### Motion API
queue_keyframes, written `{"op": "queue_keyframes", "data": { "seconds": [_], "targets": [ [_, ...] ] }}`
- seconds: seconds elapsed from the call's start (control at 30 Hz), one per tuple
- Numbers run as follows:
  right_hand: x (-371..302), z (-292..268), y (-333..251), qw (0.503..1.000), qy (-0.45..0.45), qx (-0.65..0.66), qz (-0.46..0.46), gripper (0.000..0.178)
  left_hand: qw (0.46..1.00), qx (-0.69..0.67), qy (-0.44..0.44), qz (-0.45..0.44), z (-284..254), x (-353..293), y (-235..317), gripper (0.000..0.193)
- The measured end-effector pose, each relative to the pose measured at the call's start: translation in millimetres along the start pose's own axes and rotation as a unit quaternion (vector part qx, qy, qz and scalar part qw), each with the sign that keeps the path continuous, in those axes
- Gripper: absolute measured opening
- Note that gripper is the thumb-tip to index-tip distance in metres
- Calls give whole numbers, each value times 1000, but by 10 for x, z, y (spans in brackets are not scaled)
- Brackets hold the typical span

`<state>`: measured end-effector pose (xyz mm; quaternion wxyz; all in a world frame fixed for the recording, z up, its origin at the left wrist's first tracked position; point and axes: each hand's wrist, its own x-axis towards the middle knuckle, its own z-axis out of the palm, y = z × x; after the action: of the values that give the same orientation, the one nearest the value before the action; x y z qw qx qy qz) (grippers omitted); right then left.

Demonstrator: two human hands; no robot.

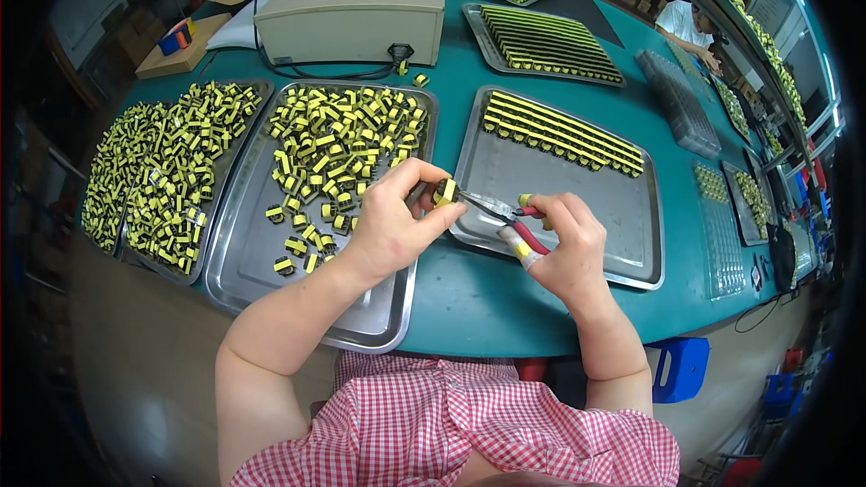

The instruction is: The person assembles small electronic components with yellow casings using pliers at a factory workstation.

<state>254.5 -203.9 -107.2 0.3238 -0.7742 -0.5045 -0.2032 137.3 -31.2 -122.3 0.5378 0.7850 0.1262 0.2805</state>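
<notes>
Fingers (444, 215) of the left hand (392, 224) pinch one yellow-and-black part (446, 191), and I see the right hand (575, 239) closed around red-handled pliers (495, 207), with the tips at this part's right side. Farther outward, I see loose similar parts (347, 131) on the left metal tray (245, 248) and neat rows (564, 135) along the far side of the right tray (613, 216).

Both arms bend at the elbow. The left forearm (316, 307) slants toward one o'clock, ending in the left hand (393, 224) — its thumb (442, 218) aimed at two o'clock, its index finger (417, 171) arched above in a pinch. The right forearm (606, 329) leans toward eleven o'clock; the right hand (574, 242), at the left's three o'clock and apart from it, grips with curled fingers (557, 207).
</notes>
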Motion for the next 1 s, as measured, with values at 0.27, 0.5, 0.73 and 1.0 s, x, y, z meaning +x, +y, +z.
{"op": "queue_keyframes", "data": {
  "seconds": [0.27,0.5,0.73,1.0],
  "targets": [
    [12,39,-32,992,-55,101,60,38,996,-87,-6,-32,-6,5,7,27],
    [-1,25,-24,994,-66,83,32,39,995,-96,-4,-35,-7,-4,30,30],
    [0,39,-15,997,-45,59,9,38,997,-76,3,-23,1,-9,17,30],
    [-12,40,4,998,-28,50,3,35,999,-41,1,-20,27,-17,-9,29]
  ]
}}
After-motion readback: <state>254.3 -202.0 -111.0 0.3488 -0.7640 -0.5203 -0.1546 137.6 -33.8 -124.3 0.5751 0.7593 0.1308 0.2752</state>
